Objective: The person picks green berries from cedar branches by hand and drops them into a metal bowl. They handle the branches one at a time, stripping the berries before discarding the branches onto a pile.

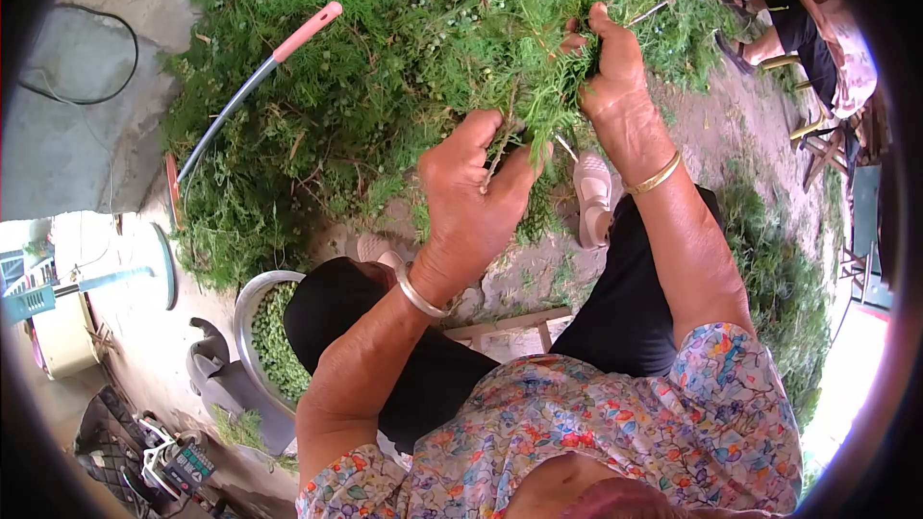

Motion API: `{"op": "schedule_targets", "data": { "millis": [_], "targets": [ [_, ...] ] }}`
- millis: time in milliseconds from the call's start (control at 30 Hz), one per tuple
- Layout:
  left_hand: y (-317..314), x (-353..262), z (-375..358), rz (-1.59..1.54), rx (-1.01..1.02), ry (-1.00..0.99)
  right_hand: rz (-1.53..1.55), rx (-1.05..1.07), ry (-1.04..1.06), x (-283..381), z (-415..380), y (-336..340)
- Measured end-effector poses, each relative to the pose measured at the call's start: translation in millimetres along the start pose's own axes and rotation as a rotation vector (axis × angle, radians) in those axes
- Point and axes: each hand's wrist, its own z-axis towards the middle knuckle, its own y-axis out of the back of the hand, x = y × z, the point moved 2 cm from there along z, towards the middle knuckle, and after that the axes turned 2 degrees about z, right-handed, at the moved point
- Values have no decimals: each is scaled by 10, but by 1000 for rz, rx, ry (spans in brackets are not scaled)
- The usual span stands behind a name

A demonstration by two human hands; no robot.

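My left hand [476,187], with a silver bangle at its wrist, is closed on the stem of a green conifer sprig [553,115]. Higher and to the right, my right hand [612,62], a gold bangle on its wrist, is closed around the leafy part of the same greenery. A thin metal rod shows beside each hand; whether one is held is unclear. Behind both hands spreads a big heap of cut conifer branches [317,96] with small pale green cones. At lower left a metal basin [244,312] holds many small green cones [279,341].
A curved metal rod with a pink handle [306,32] lies on the heap. Grey shoes [216,365] and a teal fan [163,264] stand at left. Another person [817,34] sits at upper right. More branches [769,269] lie at right.
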Motion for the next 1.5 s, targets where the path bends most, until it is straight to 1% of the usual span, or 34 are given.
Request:
{"op": "schedule_targets", "data": {
  "millis": [33,100,133,200,233,300,333,367,400,533,600,633,700,733,767,800,833,900,933,967,1000,1033,1067,1100,1133,1167,1233,1267,1300,1367,1400,1433,1467,1500],
  "targets": [
    [26,-12,-2,1,-1,0,-7,-24,-12,2,-8,-6],
    [35,1,-25,-371,122,334,30,-38,-1,42,97,35],
    [60,10,-32,-371,123,334,66,-52,10,66,138,62],
    [126,-13,-34,-128,128,81,17,-25,19,87,136,79],
    [163,-29,-3,-124,124,83,-32,4,24,83,136,73],
    [151,-10,35,-493,392,657,-6,8,3,88,153,80],
    [159,-20,19,-491,390,655,-36,6,24,148,169,82],
    [147,-38,-15,-663,411,691,-65,1,46,219,208,108],
    [135,-51,-40,-838,430,725,-36,79,60,259,299,125],
    [220,25,3,-927,399,728,-139,43,142,326,137,52],
    [280,101,39,-1037,320,647,-154,101,135,415,212,114],
    [303,149,48,-1028,308,644,-173,148,134,420,244,116],
    [334,239,73,-1456,256,663,-211,207,93,415,58,22],
    [369,285,87,-1540,292,645,-387,208,56,397,-29,-25],
    [383,275,105,-1537,283,640,-564,208,21,369,-79,-51],
    [385,257,123,-1491,217,646,-688,268,128,316,-86,-46],
    [392,256,141,-1447,154,652,-689,275,126,273,-152,-63],
    [380,395,160,-1465,153,631,-926,441,173,136,-373,-165],
    [369,443,158,-1484,160,616,-928,445,172,89,-424,-169],
    [338,407,164,-1484,157,615,-1027,549,130,10,-465,-160],
    [299,348,185,-1433,50,589,-1124,652,89,-70,-478,-140],
    [278,310,195,-1379,-55,562,-1124,652,89,-191,-417,-62],
    [260,283,163,-1379,-53,563,-1245,720,161,-363,-330,47],
    [281,220,127,-936,-32,274,-1366,786,235,-458,-319,65],
    [283,153,103,-487,-11,-5,-849,831,248,-517,-360,38],
    [259,184,132,-487,-11,-4,-849,830,248,-494,-473,-26],
    [158,392,170,-1239,-163,631,-1178,785,190,-284,-740,-241],
    [139,386,165,-1274,-184,582,-1462,695,10,-205,-757,-327],
    [136,378,167,-1274,-182,584,-1462,692,9,-251,-695,-281],
    [139,358,184,-1232,-186,635,-1065,770,88,-351,-593,-197],
    [156,376,183,-1233,-184,637,-942,737,14,-335,-593,-189],
    [182,403,181,-1207,-130,644,-942,735,14,-307,-591,-199],
    [205,419,177,-1180,-76,650,-882,676,-71,-283,-569,-192],
    [226,421,173,-1181,-76,650,-821,617,-155,-254,-549,-183]
  ]
}}
